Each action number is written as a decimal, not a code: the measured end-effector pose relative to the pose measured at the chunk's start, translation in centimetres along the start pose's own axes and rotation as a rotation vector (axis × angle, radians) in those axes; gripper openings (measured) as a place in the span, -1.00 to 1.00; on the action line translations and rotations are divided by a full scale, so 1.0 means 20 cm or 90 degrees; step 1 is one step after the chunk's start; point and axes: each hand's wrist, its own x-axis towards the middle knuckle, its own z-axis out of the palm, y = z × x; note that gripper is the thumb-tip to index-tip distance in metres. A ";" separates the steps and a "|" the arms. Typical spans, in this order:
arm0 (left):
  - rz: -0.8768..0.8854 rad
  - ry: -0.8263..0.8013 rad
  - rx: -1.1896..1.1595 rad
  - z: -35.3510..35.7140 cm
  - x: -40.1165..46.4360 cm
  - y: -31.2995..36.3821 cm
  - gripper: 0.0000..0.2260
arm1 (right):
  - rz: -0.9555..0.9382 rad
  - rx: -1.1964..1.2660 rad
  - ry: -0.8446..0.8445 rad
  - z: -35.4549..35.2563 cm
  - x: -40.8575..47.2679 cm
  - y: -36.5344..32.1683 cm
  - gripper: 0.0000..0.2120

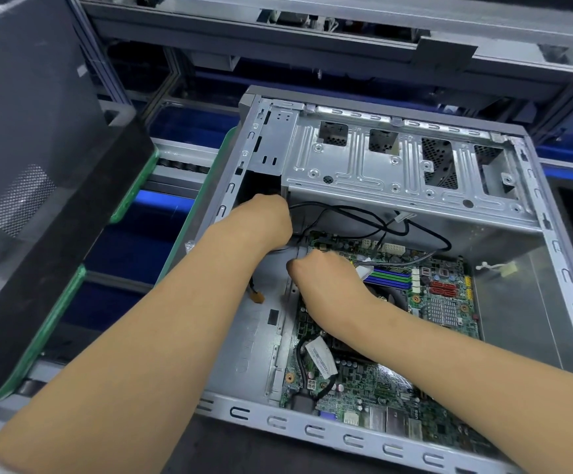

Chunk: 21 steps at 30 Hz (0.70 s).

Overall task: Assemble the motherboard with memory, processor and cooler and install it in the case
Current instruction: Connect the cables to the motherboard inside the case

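The green motherboard [374,378] lies flat on the floor of the open metal case [363,436], filling the case's near middle. Coloured memory slots [389,277] and red connectors [444,289] sit toward the board's far edge. The right hand [326,280] rests knuckles-up over the board's far left part, its fingers curled under and hidden; whether they grip anything cannot be told. The left hand [268,222] reaches to the case's far left corner, beside the board's far edge, fingers bent out of sight at the end of a black cable [363,213]; its grasp cannot be told either. That cable loops across the case beyond the board, below the grey drive cage [397,162]. A white-labelled black cable [319,357] crosses the board's near part. Left of the case stands a dark panel with green edging [38,200].
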 end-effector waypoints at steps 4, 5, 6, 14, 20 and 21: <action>0.005 0.000 -0.002 0.00 0.01 0.00 -0.77 | 0.002 -0.005 0.001 0.00 0.00 -0.01 -0.60; 0.006 0.001 -0.002 0.00 0.01 -0.01 -0.77 | 0.000 -0.005 -0.001 0.00 0.00 -0.01 -0.60; 0.008 0.003 -0.001 0.00 0.01 -0.01 -0.77 | -0.001 -0.004 -0.006 0.00 0.00 -0.01 -0.60; 0.014 0.009 -0.015 0.01 0.01 -0.02 -0.77 | 0.008 -0.039 0.031 0.01 0.01 -0.01 -0.61; 0.016 0.009 -0.022 0.02 0.00 -0.02 -0.76 | 0.024 -0.033 0.014 0.04 0.02 -0.01 -0.78; 0.020 0.013 -0.029 0.02 0.00 -0.02 -0.74 | 0.038 -0.029 0.013 0.03 0.01 -0.01 -0.85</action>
